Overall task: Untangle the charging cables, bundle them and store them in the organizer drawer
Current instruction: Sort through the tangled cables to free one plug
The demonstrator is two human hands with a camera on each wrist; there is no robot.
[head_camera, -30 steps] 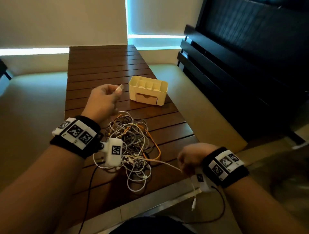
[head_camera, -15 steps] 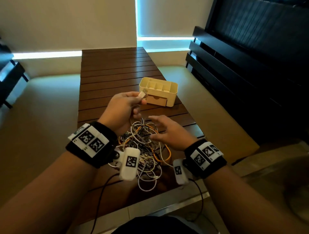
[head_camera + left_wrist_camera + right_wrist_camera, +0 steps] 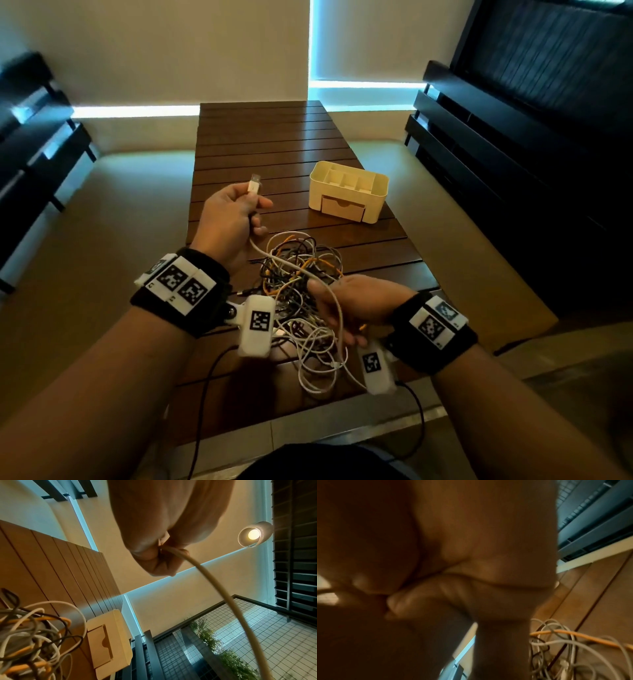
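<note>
Left hand [image 3: 227, 219]: raised above the table [image 3: 267, 137], fingers curled round the white cable [image 3: 291, 267] just below its plug [image 3: 254, 185]; the plug stands up out of the fist, metal tip uppermost. In the left wrist view the cable leaves the closed fingers [image 3: 159, 561] and arcs away toward the camera.

Right hand [image 3: 356, 305]: lower and nearer the body than the left, over the near side of the tangle [image 3: 301, 294]. The white cable runs down from the left hand and passes across its fingers. The right wrist view is blurred; a finger [image 3: 412, 601] is bent against the palm, but whether the hand pinches the cable I cannot tell.

Tangle: white, grey, black and orange cables in one loose heap on the table, between the two hands and under the right one; loops trail toward the near edge.

Organizer [image 3: 349, 195]: cream box, beyond the right hand and to the right of the left hand, well apart from the tangle. Open compartments on top; drawer [image 3: 342, 207] in its front face, pushed in.

Wrists: black bands with printed marker tags.
</note>
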